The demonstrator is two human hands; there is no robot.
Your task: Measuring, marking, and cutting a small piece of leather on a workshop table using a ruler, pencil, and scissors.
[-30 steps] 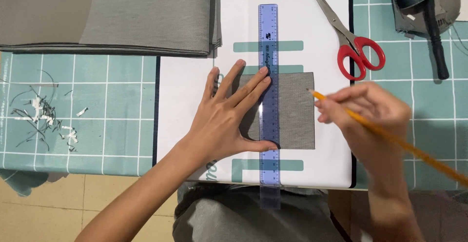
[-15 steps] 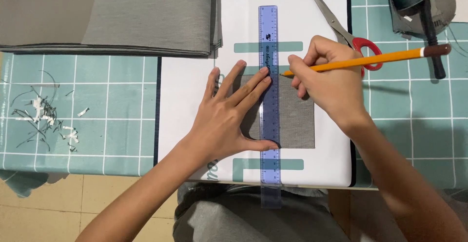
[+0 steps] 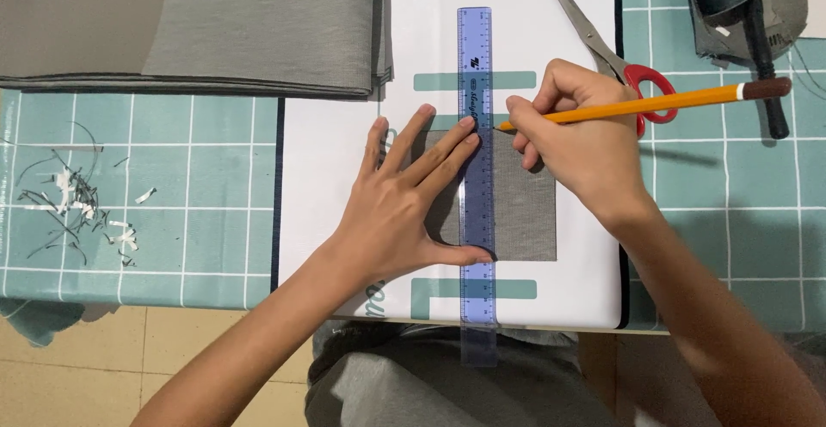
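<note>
- The tabletop (image 3: 172,178), covered in a teal grid-pattern sheet, carries everything in front of you.
- A folded stack of grey fabric (image 3: 189,23) lies at the far left, well apart from your hands.
- A white board (image 3: 335,160) sits in the middle as a flat backing, its near edge at the tabletop's edge by your lap.
- A small grey fabric rectangle (image 3: 525,212) lies flat on the white board, partly under your hands.
- Your left hand (image 3: 404,212) is open and spread, palm down, fingers and thumb pressing on the fabric and the ruler's left edge, apparently to stop them sliding.
- Your right hand (image 3: 585,143) is closed around the pencil in a writing grip, resting over the rectangle's far right corner.
- A clear blue ruler (image 3: 476,66) runs near to far across the rectangle, its near end overhanging the tabletop, giving a straight edge.
- The yellow pencil (image 3: 654,104) tilts right, its tip touching the ruler's right edge at the rectangle's far edge.
- Red-handled scissors (image 3: 602,44) lie just beyond your right hand.
- Thread and paper scraps (image 3: 77,203) litter the left.
</note>
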